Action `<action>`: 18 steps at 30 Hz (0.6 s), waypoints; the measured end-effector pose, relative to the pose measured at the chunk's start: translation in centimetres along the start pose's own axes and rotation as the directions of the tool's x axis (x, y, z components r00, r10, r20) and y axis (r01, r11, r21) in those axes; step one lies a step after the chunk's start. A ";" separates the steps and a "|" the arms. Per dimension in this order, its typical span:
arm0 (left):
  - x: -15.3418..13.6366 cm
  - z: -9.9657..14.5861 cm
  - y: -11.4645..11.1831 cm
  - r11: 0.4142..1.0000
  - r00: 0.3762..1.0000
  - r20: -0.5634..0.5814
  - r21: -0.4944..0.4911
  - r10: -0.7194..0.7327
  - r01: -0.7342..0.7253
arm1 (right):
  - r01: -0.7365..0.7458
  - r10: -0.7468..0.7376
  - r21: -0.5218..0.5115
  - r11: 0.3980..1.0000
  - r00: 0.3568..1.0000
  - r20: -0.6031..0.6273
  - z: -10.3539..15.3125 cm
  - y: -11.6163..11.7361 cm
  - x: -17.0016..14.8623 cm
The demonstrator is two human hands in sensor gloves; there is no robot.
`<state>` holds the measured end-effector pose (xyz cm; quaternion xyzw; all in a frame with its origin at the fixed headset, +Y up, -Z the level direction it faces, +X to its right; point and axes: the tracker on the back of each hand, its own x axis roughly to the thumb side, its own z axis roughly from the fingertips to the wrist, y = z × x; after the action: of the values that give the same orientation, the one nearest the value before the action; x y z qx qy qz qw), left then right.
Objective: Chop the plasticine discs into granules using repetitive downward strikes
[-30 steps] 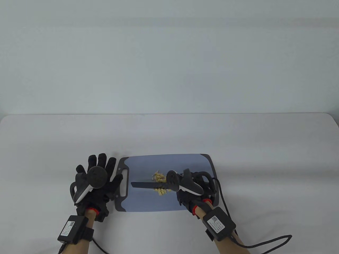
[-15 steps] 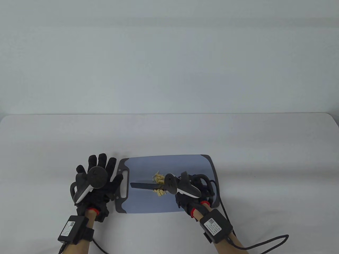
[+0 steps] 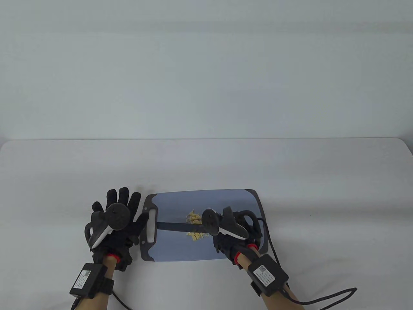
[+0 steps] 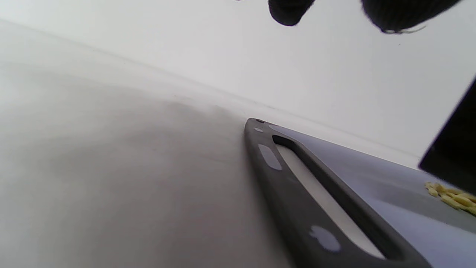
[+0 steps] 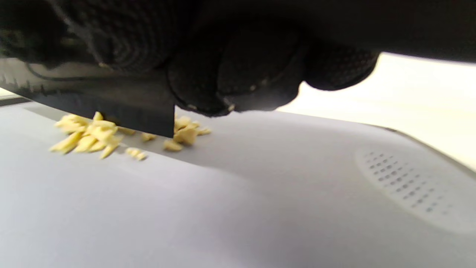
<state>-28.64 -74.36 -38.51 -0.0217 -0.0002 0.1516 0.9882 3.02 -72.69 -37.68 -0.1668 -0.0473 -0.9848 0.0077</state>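
One knife [image 3: 176, 226] lies with its long axis left-right across the board [image 3: 206, 200], tip pointing left toward the handle slot, dark blade edge down. In the right wrist view the blade [image 5: 111, 108] sits among the yellow bits [image 5: 89, 139], its heel just above the board surface; whether the edge touches the board cannot be told. The bits [image 3: 195, 226] are pale yellow, short and wedge-shaped, clustered near the board's middle, on both the near and far sides of the blade.

Right hand [image 3: 230, 239] grips the knife handle, fingers curled tightly around it. Left hand [image 3: 117, 226] rests flat on the table [image 3: 64, 168] at the board's left end, fingers spread, thumb touching the slot rim.

Board: smooth grey-blue face, dark rounded rim, elongated slot [image 4: 327, 201], and a dotted textured patch [image 5: 405, 182] near the right end.

Wrist boxes carry white labels with square codes; the print is too small to read.
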 end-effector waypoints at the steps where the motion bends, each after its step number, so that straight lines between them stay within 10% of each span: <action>1: 0.0 0.0 0.0 1.000 1.000 0.000 0.001 0.000 0.000 | -0.009 0.009 0.001 1.000 1.000 -0.001 0.0 0.2 0.2; 18: 0.0 0.0 -0.1 1.000 1.000 0.001 -0.001 -0.001 0.001 | -0.039 0.039 -0.009 0.999 0.999 0.001 -0.2 1.2 0.6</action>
<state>-28.60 -74.42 -38.55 -0.0220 -0.0006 0.1510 0.9883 2.48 -73.94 -37.53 -0.1681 -0.0395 -0.9846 0.0262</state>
